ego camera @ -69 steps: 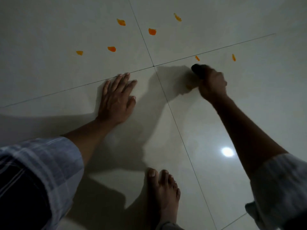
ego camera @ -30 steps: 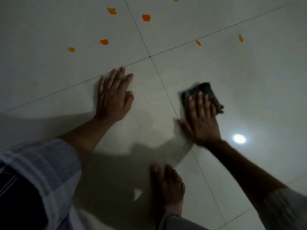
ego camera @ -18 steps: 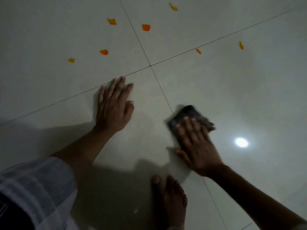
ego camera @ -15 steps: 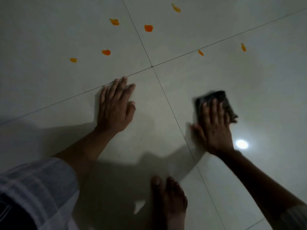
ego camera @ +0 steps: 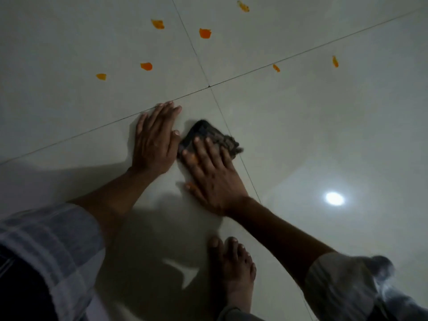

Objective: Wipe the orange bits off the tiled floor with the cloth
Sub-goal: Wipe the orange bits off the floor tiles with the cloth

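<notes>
A dark cloth (ego camera: 209, 135) lies on the pale tiled floor (ego camera: 324, 135), pressed flat under my right hand (ego camera: 213, 172), whose fingers are spread over it. My left hand (ego camera: 155, 142) rests palm-down on the tile right beside the cloth, its thumb almost touching it. Several orange bits lie farther away: one (ego camera: 101, 76) at the far left, one (ego camera: 146, 66) beside it, one (ego camera: 205, 33) near the vertical grout line, one (ego camera: 276, 68) on the cross grout line and one (ego camera: 335, 61) at the right.
My bare foot (ego camera: 234, 269) stands on the tile just below the hands. Grout lines cross at a joint (ego camera: 209, 86) above the hands. A bright lamp reflection (ego camera: 334, 198) shines on the floor at the right. Checked sleeves fill the lower corners.
My right hand has slid the cloth leftward across the grout line, from the right tile to just beside my left hand. My left hand has stayed flat in place.
</notes>
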